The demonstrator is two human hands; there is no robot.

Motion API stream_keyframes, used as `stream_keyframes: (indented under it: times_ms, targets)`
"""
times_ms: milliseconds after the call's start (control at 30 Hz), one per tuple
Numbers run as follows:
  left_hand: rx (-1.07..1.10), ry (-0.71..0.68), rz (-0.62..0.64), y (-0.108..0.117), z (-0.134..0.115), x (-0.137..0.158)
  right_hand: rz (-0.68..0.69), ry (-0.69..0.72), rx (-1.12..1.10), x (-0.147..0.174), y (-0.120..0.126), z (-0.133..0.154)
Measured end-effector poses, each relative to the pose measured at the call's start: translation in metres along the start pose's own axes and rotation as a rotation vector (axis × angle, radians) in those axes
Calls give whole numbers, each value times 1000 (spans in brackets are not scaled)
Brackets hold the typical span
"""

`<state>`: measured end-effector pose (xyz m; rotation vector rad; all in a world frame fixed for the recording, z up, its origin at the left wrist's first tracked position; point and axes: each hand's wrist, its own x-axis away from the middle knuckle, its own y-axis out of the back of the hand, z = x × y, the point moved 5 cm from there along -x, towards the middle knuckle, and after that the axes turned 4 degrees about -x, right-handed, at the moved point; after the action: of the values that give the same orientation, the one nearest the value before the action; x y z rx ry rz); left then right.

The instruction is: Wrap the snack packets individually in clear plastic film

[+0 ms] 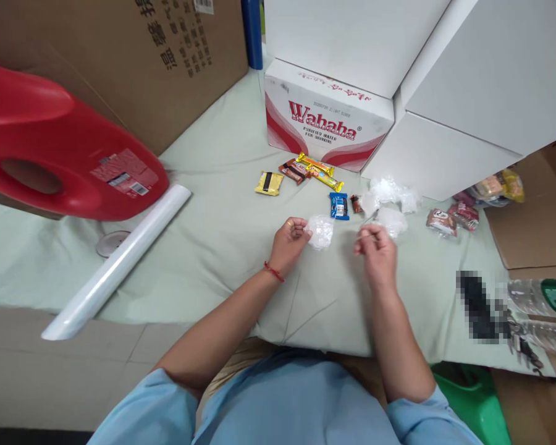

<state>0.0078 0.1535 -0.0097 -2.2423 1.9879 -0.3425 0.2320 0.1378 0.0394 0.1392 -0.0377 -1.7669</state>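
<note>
The left hand (289,242) pinches the left edge of the crumpled plastic (322,232); the right hand (378,252), apart on its other side, curls its fingers, contents unclear.

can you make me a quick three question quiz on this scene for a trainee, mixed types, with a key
1. Multiple choice: what is the left hand holding?
a) a yellow packet
b) crinkled clear plastic
c) a green stool

2. True or false: the white roll lies nearer the right hand than the left.

3. Fill in the blank: the large red word on the front of the red-and-white carton is ____.

Key:
1. b
2. False; it lies on the person's left, nearer the left hand.
3. Wahaha
</note>
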Motion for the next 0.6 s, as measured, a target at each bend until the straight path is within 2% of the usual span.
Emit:
stream_keyframes:
  times_ms: [67, 167, 300, 500, 600]
  targets:
    - [-12, -14, 95, -7, 1, 4, 184, 9, 55, 14, -34, -10]
    - [-25, 11, 163, -12, 7, 6, 281, 35, 97, 22, -60, -25]
    - [-37, 40, 142, -11, 12, 2, 282, -29, 79, 15, -54, -38]
    - [31, 69, 135, -11, 9, 1, 140, -96, -98, 12, -32, -36]
    - [40, 60, 186, -14, 6, 5, 238, -28, -14, 15, -38, -33]
